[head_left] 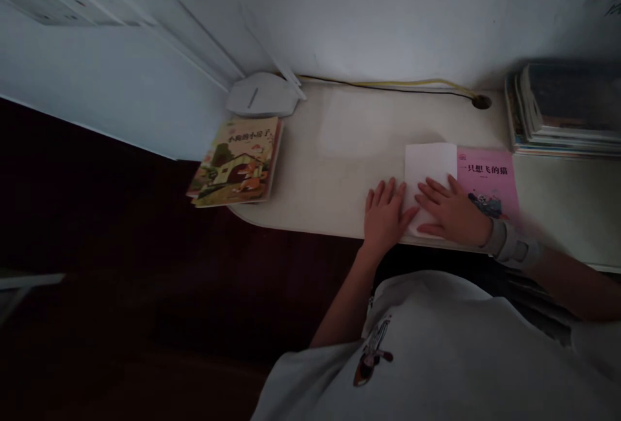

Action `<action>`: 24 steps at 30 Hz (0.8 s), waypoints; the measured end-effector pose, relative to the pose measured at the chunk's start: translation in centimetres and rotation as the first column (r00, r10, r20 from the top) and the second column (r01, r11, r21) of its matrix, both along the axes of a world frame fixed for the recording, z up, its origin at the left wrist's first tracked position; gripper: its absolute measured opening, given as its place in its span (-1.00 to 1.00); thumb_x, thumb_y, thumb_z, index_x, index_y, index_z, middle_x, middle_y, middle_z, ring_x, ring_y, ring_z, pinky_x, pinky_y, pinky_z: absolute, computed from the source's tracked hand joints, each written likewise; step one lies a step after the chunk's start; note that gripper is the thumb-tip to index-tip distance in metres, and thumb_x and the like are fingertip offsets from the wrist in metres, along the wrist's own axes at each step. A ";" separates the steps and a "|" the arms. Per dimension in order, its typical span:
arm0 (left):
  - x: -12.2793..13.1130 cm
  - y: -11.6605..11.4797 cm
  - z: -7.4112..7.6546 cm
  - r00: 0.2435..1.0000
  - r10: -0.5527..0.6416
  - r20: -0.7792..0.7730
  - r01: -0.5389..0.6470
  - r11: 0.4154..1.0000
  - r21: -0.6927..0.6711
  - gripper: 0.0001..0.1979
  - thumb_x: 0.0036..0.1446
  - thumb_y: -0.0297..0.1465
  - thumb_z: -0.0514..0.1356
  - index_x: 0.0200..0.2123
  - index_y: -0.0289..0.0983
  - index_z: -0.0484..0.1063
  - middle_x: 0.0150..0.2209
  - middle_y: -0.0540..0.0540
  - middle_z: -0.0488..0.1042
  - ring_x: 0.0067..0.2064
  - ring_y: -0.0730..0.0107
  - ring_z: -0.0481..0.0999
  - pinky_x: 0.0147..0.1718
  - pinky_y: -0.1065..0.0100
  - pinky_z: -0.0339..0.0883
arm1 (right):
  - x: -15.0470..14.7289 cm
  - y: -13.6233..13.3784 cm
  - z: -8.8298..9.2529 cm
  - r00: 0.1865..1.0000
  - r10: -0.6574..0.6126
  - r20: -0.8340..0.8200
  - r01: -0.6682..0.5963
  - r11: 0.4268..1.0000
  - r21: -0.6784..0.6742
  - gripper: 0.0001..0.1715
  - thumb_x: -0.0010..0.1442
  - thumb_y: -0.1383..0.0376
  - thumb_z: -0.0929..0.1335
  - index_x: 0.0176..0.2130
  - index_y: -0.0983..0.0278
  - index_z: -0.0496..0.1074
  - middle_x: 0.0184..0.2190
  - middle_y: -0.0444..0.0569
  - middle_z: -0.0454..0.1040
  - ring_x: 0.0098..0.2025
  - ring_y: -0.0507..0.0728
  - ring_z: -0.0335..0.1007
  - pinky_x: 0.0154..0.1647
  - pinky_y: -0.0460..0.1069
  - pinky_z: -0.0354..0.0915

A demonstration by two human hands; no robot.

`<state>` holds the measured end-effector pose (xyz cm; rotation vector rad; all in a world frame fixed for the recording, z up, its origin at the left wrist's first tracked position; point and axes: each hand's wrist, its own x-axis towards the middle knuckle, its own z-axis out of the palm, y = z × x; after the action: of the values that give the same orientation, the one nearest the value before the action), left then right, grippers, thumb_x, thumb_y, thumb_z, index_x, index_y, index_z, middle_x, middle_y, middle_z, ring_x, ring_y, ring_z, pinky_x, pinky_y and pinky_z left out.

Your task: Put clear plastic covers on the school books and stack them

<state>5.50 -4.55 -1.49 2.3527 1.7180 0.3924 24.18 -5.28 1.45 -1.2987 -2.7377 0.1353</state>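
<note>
A pink picture book lies near the front edge of the pale desk, its cover facing up. To its left, and touching it, is a blank white sheet or page; whether it belongs to the book I cannot tell. My right hand, with a light band on the wrist, lies flat across the white page and the book's left side, fingers spread. My left hand rests on the desk at the page's lower left edge, fingers stretched out and its thumb over the page.
A small stack of picture books overhangs the desk's left end. Behind it stands a white router with antennas. A cable runs along the wall to a round hole. Another book pile sits at the back right.
</note>
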 end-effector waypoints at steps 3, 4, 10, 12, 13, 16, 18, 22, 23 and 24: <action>-0.3 0.1 -0.3 1.000 -0.004 0.031 0.004 1.000 -0.001 -0.46 0.25 -0.12 0.03 0.22 -0.24 0.24 0.28 -0.25 0.19 0.31 0.04 0.13 0.24 -0.05 0.00 | 0.2 0.0 -0.8 0.999 -0.035 0.009 0.035 0.999 0.033 -0.40 0.25 0.06 0.26 0.17 0.32 0.30 0.25 0.22 0.21 0.30 0.35 0.05 0.25 0.43 -0.12; -0.4 0.1 -0.4 0.999 -0.004 0.045 0.004 1.000 -0.002 -0.47 0.26 -0.13 0.01 0.22 -0.24 0.24 0.28 -0.25 0.19 0.31 0.05 0.14 0.24 -0.04 0.01 | 0.1 0.1 -1.1 0.999 -0.048 0.010 0.047 0.998 0.043 -0.41 0.26 0.07 0.26 0.16 0.33 0.31 0.25 0.23 0.21 0.30 0.35 0.06 0.24 0.43 -0.11; -0.6 0.1 -1.0 0.989 -0.009 0.148 0.006 1.000 0.022 -0.52 0.31 -0.19 -0.06 0.21 -0.24 0.24 0.27 -0.25 0.22 0.31 0.11 0.15 0.24 -0.01 0.01 | -1.2 0.1 -1.5 0.989 -0.118 -0.092 0.123 0.991 0.046 -0.39 0.30 0.04 0.19 0.20 0.32 0.26 0.28 0.22 0.16 0.34 0.32 -0.03 0.28 0.38 -0.10; -0.9 0.0 -1.2 0.972 -0.008 0.235 -0.007 0.998 0.065 -0.54 0.31 -0.20 -0.07 0.19 -0.24 0.26 0.26 -0.26 0.24 0.31 0.16 0.14 0.24 0.02 0.05 | -0.8 0.5 -1.5 0.968 -0.154 -0.199 0.164 0.986 0.033 -0.36 0.31 0.01 0.15 0.25 0.28 0.19 0.32 0.17 0.07 0.38 0.27 -0.13 0.29 0.32 -0.06; -1.2 0.0 -1.3 0.958 0.012 0.288 -0.040 0.995 0.094 -0.54 0.31 -0.20 -0.08 0.18 -0.24 0.26 0.25 -0.26 0.24 0.32 0.18 0.13 0.24 0.04 0.07 | -0.4 0.9 -1.6 0.950 -0.185 -0.252 0.198 0.980 0.026 -0.34 0.31 0.00 0.14 0.27 0.26 0.15 0.34 0.16 0.03 0.39 0.27 -0.18 0.29 0.32 -0.05; -3.2 0.7 -1.4 0.879 0.156 0.450 -0.227 0.968 0.107 -0.52 0.31 -0.16 -0.08 0.21 -0.21 0.19 0.28 -0.25 0.18 0.33 0.23 0.11 0.22 0.09 0.12 | 1.2 2.1 -2.3 0.895 -0.288 -0.341 0.303 0.953 -0.010 -0.23 0.31 -0.03 0.10 0.34 0.32 -0.01 0.36 0.26 -0.06 0.40 0.31 -0.24 0.27 0.37 -0.05; -5.0 1.9 -1.1 0.780 0.287 0.556 -0.333 0.943 -0.019 -0.48 0.29 -0.13 -0.06 0.25 -0.19 0.11 0.30 -0.26 0.15 0.30 0.23 0.18 0.17 0.14 0.22 | 1.8 2.8 -3.1 0.892 -0.310 -0.329 0.315 0.948 -0.038 -0.15 0.30 -0.07 0.09 0.34 0.41 -0.06 0.34 0.35 -0.05 0.39 0.35 -0.22 0.27 0.37 -0.05; -7.8 5.1 0.5 0.541 0.453 0.709 -0.161 0.883 -0.441 -0.46 0.25 -0.09 0.00 0.22 -0.19 0.14 0.24 -0.31 0.25 0.01 0.25 0.53 -0.16 0.26 0.47 | 1.5 3.1 -4.2 0.921 -0.267 -0.283 0.271 0.962 -0.028 -0.12 0.29 -0.10 0.08 0.31 0.46 0.01 0.33 0.38 -0.03 0.38 0.36 -0.19 0.29 0.34 -0.07; -8.1 5.8 1.1 0.511 0.483 0.710 -0.061 0.845 -0.531 -0.47 0.22 -0.08 0.04 0.18 -0.21 0.20 0.19 -0.31 0.32 -0.12 0.29 0.58 -0.29 0.31 0.48 | 1.3 3.1 -4.3 0.919 -0.265 -0.290 0.271 0.962 -0.020 -0.14 0.30 -0.09 0.07 0.31 0.46 0.02 0.33 0.38 -0.03 0.39 0.35 -0.19 0.30 0.33 -0.07; -8.3 6.4 1.6 0.500 0.511 0.699 0.030 0.797 -0.604 -0.47 0.19 -0.06 0.08 0.13 -0.22 0.25 0.13 -0.31 0.39 -0.27 0.35 0.59 -0.42 0.37 0.44 | 1.2 3.1 -4.3 0.915 -0.269 -0.302 0.277 0.961 -0.017 -0.15 0.30 -0.09 0.06 0.31 0.45 0.02 0.33 0.37 -0.03 0.39 0.34 -0.19 0.30 0.33 -0.07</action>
<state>-2.83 1.81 0.15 1.1146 1.3692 0.7987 25.38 -2.19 -2.90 -1.4980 -2.2742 0.2503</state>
